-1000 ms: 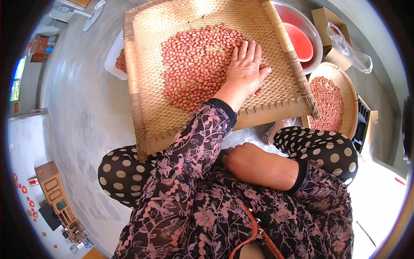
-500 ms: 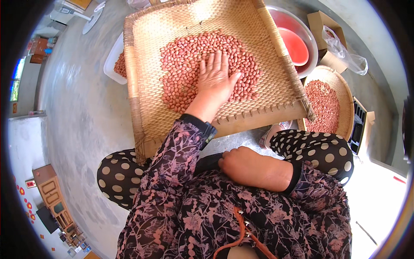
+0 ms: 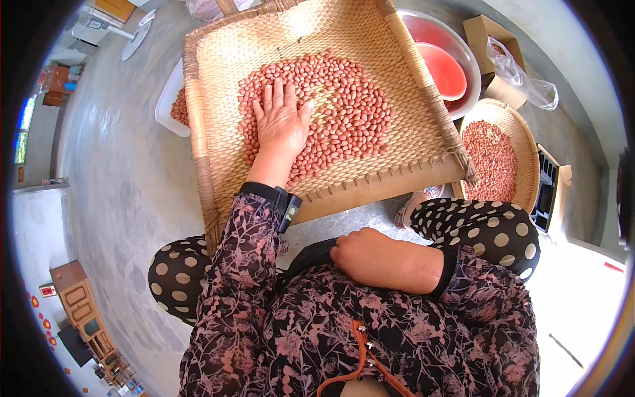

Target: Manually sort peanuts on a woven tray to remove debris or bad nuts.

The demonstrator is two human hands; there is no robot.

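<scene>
My left hand [image 3: 283, 118] lies palm down, fingers spread, on red-skinned peanuts [image 3: 350, 112] in the left part of a shallow woven tray [image 3: 423, 126], with bare weave showing right of the thumb. A watch-like band [image 3: 287, 212] is at its wrist. My right hand [image 3: 360, 255] rests closed in my lap, beside dark cloth [image 3: 308, 258]; whatever its curled fingers hold, if anything, is hidden. The tray sits slightly tilted above my polka-dot legs [image 3: 493, 235], its near wooden edge [image 3: 350, 195] toward me.
At right are a metal basin with a red bowl [image 3: 440, 69], a cardboard box with clear plastic [image 3: 476, 40], a round basket of peanuts [image 3: 489, 159] and a black crate [image 3: 544, 188]. A white tub [image 3: 169, 99] is left of the tray; a fan base [image 3: 134, 43] stands beyond.
My left hand has swept leftward across the peanuts, from the tray's right part to its left, leaving some weave bare. My right hand stays closed in my lap.
</scene>
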